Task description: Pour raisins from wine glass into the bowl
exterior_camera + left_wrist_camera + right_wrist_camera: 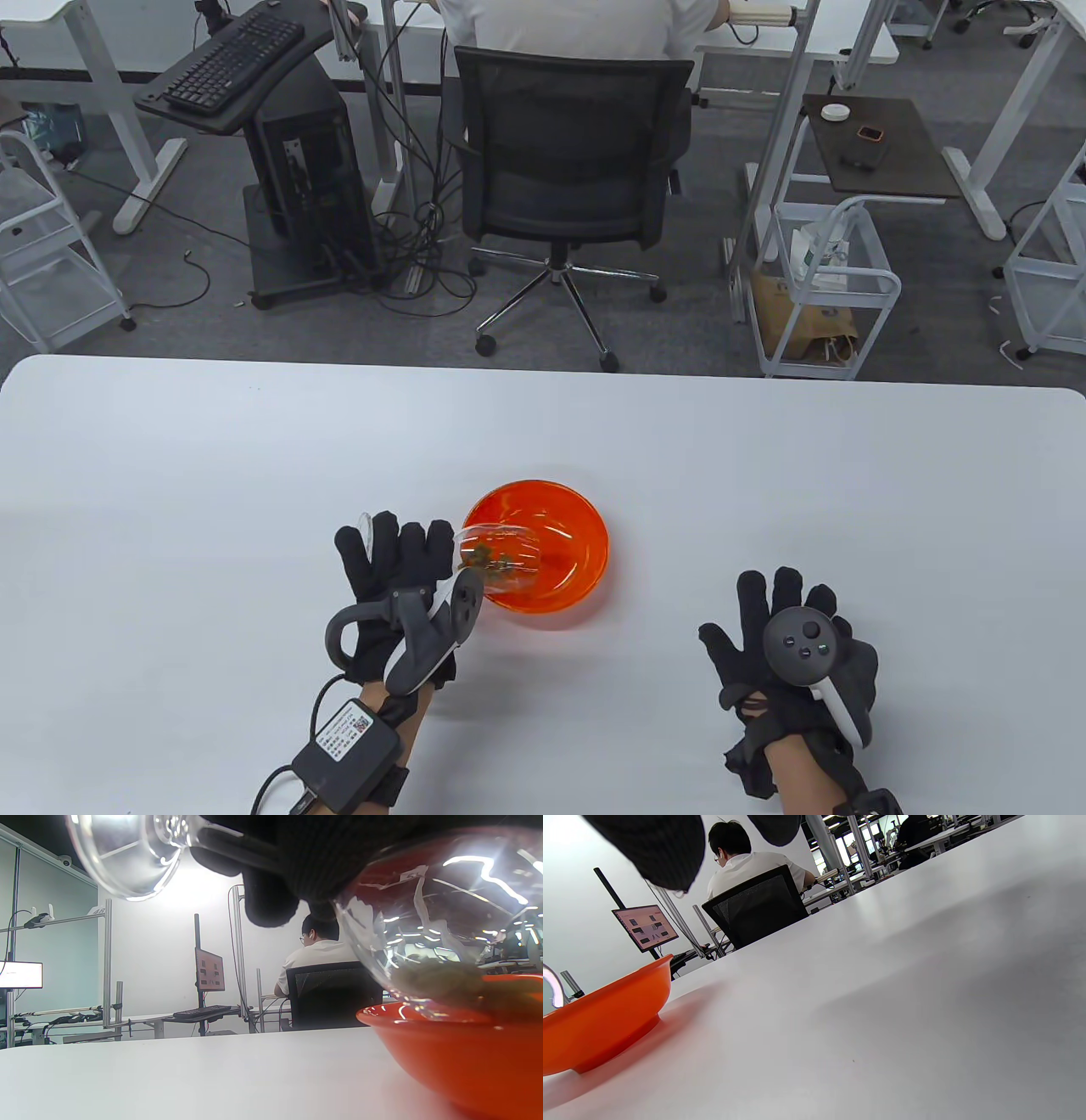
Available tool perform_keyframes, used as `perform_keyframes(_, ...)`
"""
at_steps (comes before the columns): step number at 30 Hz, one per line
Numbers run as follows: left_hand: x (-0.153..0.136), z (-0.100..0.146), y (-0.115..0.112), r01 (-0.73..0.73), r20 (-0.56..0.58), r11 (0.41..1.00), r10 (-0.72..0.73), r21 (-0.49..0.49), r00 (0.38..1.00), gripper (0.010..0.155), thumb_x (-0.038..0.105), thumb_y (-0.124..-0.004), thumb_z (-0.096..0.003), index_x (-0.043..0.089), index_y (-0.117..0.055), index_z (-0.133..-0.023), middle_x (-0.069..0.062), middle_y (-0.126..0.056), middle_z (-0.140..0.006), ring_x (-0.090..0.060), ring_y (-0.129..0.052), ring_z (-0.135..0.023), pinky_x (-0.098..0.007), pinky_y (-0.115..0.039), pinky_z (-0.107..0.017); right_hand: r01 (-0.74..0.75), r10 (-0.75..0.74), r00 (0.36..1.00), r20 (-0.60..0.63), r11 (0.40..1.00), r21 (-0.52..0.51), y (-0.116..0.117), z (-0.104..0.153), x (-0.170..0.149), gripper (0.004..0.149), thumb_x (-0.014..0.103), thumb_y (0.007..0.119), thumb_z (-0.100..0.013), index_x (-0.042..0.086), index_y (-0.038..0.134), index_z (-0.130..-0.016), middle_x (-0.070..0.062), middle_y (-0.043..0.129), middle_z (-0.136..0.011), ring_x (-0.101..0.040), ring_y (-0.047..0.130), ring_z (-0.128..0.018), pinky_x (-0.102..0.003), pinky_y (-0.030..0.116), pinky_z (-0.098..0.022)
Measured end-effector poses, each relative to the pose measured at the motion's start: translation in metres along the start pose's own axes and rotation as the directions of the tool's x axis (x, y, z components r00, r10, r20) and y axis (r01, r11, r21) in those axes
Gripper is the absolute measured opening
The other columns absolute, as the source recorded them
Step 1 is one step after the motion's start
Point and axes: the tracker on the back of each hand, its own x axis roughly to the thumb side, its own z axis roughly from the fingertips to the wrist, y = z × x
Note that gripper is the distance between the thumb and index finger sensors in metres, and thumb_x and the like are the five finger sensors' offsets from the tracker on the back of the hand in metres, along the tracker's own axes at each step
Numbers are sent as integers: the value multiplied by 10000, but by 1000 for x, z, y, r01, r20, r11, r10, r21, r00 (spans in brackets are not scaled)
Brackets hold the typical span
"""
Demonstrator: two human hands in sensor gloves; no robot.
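An orange bowl [567, 528] sits near the middle of the white table. My left hand [399, 564] grips a clear wine glass [501, 560] by the stem and tips it on its side over the bowl's left rim. Greenish raisins [485, 559] lie inside the glass near its mouth. In the left wrist view the glass bulb [441, 925] hangs over the bowl [462, 1052], its foot [123, 853] at top left. My right hand [785, 637] rests flat and empty on the table to the right of the bowl. The right wrist view shows the bowl [602, 1018] at left.
The table's far edge [543, 373] runs across the middle of the table view. Beyond it a person sits in a black office chair [568, 161], with desks, a computer tower and white carts around.
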Motion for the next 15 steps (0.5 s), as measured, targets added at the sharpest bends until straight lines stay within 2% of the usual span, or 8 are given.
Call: perform_keyframes(15,2,1,1,10,9,1000,-10,18,1000,484,268,-844,-459,394,-845,-926,14,-900,-984,-262,-584,-1055,-595,-100,-721,-3,3,1000,2,1000,0,1,0,0,774,528,757,-531,182,390,-1118,-233,143,-1183,-605,-10,-967,-700,0,-652)
